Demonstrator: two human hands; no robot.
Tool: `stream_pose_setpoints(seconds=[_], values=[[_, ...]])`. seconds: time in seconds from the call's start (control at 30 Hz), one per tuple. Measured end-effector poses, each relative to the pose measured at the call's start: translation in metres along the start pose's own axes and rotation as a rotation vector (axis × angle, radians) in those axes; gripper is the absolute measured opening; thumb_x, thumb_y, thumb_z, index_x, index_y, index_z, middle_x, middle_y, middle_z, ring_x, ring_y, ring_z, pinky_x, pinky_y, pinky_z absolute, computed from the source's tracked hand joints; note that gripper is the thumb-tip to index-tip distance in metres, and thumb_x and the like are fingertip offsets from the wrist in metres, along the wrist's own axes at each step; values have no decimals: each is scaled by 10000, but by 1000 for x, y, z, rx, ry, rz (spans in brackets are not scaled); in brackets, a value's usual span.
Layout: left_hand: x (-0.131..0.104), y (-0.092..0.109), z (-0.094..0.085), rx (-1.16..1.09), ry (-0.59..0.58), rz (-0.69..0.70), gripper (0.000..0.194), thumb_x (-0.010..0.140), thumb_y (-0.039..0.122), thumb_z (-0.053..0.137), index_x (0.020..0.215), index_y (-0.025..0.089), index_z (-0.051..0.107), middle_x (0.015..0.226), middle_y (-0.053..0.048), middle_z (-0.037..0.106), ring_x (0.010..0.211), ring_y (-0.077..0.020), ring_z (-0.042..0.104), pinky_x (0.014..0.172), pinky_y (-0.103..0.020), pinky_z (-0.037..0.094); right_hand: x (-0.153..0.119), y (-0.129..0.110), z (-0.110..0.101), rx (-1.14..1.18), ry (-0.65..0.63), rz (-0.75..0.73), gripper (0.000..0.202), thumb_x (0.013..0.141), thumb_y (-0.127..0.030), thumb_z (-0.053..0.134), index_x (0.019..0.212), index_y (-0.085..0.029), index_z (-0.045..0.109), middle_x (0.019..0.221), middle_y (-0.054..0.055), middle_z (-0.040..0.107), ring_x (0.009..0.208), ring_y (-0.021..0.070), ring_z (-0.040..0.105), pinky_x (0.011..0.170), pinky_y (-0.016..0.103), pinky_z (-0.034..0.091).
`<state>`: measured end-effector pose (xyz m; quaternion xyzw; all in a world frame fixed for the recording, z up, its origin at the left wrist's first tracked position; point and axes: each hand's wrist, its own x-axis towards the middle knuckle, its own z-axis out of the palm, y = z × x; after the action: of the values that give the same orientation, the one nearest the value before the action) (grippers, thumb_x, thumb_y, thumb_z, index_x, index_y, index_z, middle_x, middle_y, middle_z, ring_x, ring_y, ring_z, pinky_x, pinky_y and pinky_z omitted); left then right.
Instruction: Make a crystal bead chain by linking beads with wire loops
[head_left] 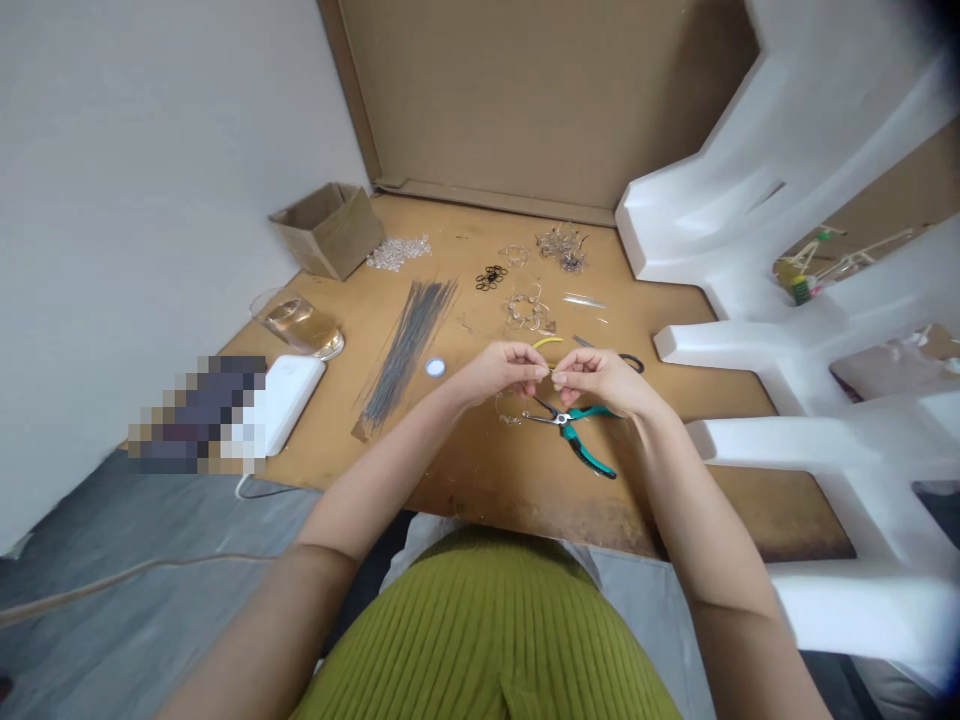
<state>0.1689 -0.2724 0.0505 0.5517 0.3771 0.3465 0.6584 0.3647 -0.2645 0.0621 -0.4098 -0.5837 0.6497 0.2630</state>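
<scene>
My left hand [510, 370] and my right hand [589, 380] meet above the table, fingertips pinched together. What they hold between them is too small to make out. A thin wire loop with clear beads [512, 418] shows just below my left hand; I cannot tell whether it hangs from the fingers or lies on the table. Under my right hand are pliers with teal handles [589, 455], jaws pointing left. A yellow-handled tool [547, 342] lies partly hidden behind the hands, and a black loop handle [634, 362] sticks out beyond my right hand.
A bundle of grey wires [409, 350] lies left of a small round white-and-blue lid [435, 367]. Farther back are beaded wire rings [527, 310], black bands [492, 277] and clear beads [397, 252]. A cardboard box [330, 235], a tilted-looking glass [300, 325] and white foam [720, 345] flank them.
</scene>
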Motion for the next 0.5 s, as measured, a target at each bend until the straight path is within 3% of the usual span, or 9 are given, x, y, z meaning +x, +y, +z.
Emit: stream_pose_setpoints(seconds=[0.07,0.23,0.4,0.5], values=[[1,-6,-1,15,-19,-25,254,686,309,697,773,109,568,561,28,562,496,-64,532,508,-201,450,0,6,-1,-17,-6,38,225,651,-331,752,730,-156,635,581,-9,651,515,92,607,519,204,499],[2,-18,1,-7,4,62,258,715,338,662,791,121,546,547,55,522,491,-49,499,520,-191,446,2,13,-4,2,-21,72,240,642,-348,757,729,-162,633,627,-8,665,543,91,621,542,201,503],[2,-22,-3,-22,21,9,273,711,359,659,777,126,533,544,42,550,453,-51,495,469,-181,414,5,15,1,15,58,117,276,617,-360,770,756,-161,640,636,0,674,535,99,623,524,206,499],[1,-25,-5,-6,8,1,270,709,357,661,770,126,533,541,40,556,437,-51,489,452,-180,405,5,15,3,-21,44,114,277,622,-356,766,752,-148,638,611,8,674,527,98,619,528,204,501]])
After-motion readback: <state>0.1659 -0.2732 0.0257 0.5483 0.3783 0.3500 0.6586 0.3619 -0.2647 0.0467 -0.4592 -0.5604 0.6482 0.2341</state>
